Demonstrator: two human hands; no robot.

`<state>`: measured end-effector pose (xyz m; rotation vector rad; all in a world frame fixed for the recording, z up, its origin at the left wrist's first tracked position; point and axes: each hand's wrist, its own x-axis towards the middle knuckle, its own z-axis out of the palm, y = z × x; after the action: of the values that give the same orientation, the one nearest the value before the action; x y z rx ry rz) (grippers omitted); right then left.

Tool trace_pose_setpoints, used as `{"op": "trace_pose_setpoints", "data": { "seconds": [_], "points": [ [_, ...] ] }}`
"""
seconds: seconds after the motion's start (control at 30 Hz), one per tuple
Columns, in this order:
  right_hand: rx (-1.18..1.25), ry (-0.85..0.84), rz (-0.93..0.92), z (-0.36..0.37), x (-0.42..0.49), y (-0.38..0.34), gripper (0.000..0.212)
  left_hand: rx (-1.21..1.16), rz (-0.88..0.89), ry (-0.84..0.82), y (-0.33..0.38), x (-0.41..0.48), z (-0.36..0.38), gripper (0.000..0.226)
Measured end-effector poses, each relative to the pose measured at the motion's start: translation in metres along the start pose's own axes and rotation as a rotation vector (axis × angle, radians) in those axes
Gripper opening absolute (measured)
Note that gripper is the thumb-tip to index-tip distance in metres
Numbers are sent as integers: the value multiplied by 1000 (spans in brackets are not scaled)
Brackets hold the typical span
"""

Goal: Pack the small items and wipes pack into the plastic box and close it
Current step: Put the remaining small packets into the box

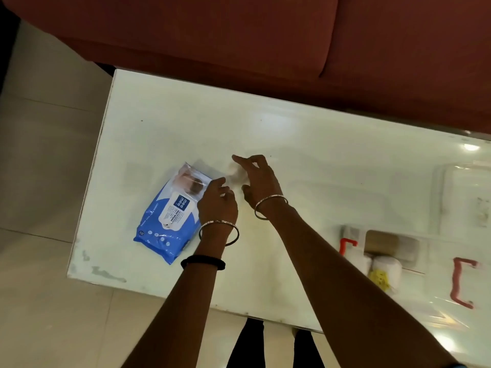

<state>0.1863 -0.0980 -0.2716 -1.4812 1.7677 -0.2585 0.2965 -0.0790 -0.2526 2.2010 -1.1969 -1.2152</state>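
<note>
Both hands point(218, 200) point(259, 179) beside wipes pack point(170, 216) — unpacked

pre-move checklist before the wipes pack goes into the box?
1. Wipes pack reachable, flat on table: ok.
2. Left hand free to take it: cannot tell; fingers sit at the pack's edge.
3. Right hand empty: cannot tell; something pale and blurred sits under the fingers.
4. Plastic box open: ok, as far as blur allows.
5. Room in box: cannot tell; items already inside.
6. Lid within reach: ok.
</note>
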Motion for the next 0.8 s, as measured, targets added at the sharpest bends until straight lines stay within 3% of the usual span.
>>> {"op": "trace_pose_setpoints", "data": {
  "seconds": [0.1, 0.27, 0.47, 0.6, 0.8],
  "points": [
    [-108, 34, -28, 7, -3, 1, 57, 140, 179, 142, -6, -17, -19, 20],
    [-96, 87, 43, 9, -12, 11, 33, 134, 167, 98, -24, -24, -46, 15],
    [364, 324, 293, -14, -71, 22, 38, 138, 177, 50, -35, -35, -52, 13],
    [700, 338, 453, -43, -132, 44, 37, 32, 175, -26, -29, -57, -36, 15],
    [904, 409, 582, -94, -215, 85, 49, -26, 189, -108, -17, -101, 1, 15]
  ]
}}
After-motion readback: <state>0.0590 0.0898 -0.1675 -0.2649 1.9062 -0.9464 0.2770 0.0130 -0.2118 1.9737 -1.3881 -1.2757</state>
